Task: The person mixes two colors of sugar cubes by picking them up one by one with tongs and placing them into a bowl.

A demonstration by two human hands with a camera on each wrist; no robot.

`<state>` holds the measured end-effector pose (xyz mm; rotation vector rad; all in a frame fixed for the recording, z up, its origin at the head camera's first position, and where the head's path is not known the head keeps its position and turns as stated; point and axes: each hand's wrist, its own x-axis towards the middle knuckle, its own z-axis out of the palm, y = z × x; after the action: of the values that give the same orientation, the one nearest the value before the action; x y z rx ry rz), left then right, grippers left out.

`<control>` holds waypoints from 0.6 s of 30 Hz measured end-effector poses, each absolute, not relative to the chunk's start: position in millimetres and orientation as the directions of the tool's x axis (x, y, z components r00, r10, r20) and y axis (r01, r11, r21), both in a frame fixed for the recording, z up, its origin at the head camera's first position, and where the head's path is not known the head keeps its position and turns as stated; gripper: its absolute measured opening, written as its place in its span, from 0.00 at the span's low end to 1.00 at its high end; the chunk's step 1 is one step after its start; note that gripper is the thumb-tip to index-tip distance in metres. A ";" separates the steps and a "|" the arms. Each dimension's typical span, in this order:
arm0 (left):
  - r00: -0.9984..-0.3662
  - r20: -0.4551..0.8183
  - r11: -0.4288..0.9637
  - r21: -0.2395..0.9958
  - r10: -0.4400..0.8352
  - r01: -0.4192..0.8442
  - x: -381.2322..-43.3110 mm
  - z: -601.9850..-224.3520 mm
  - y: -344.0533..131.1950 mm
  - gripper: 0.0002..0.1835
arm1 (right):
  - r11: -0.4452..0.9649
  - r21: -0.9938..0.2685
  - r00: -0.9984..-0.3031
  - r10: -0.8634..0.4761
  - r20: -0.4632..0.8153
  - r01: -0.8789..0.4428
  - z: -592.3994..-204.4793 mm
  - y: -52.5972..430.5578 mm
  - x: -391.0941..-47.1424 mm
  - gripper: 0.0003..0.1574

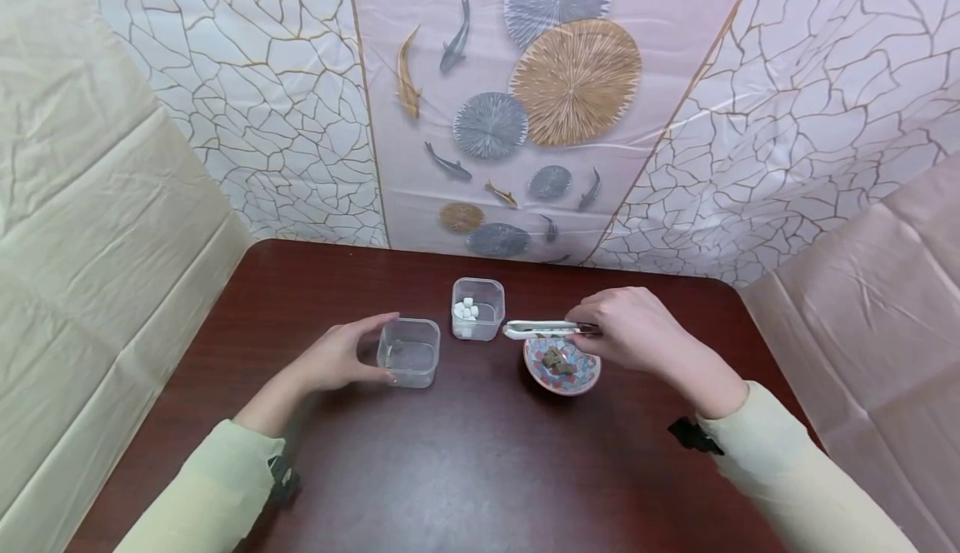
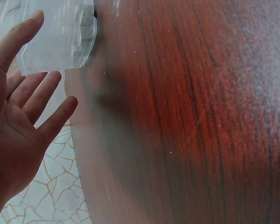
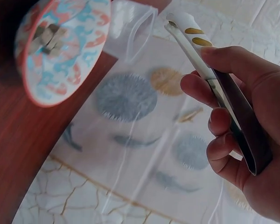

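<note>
My left hand [image 1: 336, 359] spans a clear square plastic container [image 1: 409, 367], thumb on its near side and fingertips at its far side. Some greyish-brown pieces [image 2: 85, 37] show inside it in the left wrist view. Tongs [image 1: 536, 330] with white slotted ends and a dark handle are gripped in my right hand [image 1: 633, 328], thumb along the top. Their ends point left, above the far rim of a patterned bowl [image 1: 577, 382], and lie close together. Brownish-grey cubes [image 1: 557, 361] lie in the bowl.
A second clear container [image 1: 491, 320] with several small white cubes [image 1: 465, 310] stands farther back, between the other container and the bowl. All sit on a dark reddish wooden table [image 1: 450, 470]. A patterned cloth [image 1: 480, 186] hangs along the back edge, with plain cloth at both sides.
</note>
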<state>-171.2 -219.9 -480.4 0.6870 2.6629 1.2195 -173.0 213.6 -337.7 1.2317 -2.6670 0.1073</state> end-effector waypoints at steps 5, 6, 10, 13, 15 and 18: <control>-0.888 0.068 0.570 0.744 0.455 0.349 -171.5 -480.9 -220.0 0.52 | 0.683 0.025 -0.663 -0.716 0.219 -0.730 -338.9 231.9 -170.9 0.07; -0.888 0.067 0.570 0.744 0.454 0.348 -171.5 -481.1 -220.0 0.52 | 0.689 0.027 -0.669 -0.711 0.217 -0.724 -339.7 235.1 -170.8 0.07; -0.889 0.065 0.575 0.741 0.452 0.347 -171.5 -481.7 -219.9 0.52 | 0.717 0.028 -0.699 -0.687 0.198 -0.696 -344.7 246.9 -170.2 0.08; -0.889 0.072 0.574 0.740 0.452 0.351 -171.3 -481.5 -219.3 0.52 | 0.738 0.024 -0.722 -0.665 0.189 -0.674 -349.8 254.2 -170.2 0.08; -0.889 0.077 0.572 0.740 0.452 0.355 -171.3 -481.4 -219.0 0.52 | 0.750 0.020 -0.736 -0.653 0.180 -0.661 -353.4 258.5 -170.3 0.07; -0.887 0.082 0.569 0.740 0.454 0.360 -171.3 -481.3 -218.6 0.52 | 0.766 0.025 -0.754 -0.637 0.159 -0.642 -358.3 264.3 -170.9 0.08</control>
<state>-171.3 -218.6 -481.3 0.6980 2.6771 1.2215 -170.9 264.3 -358.3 1.0220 -2.8019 0.0470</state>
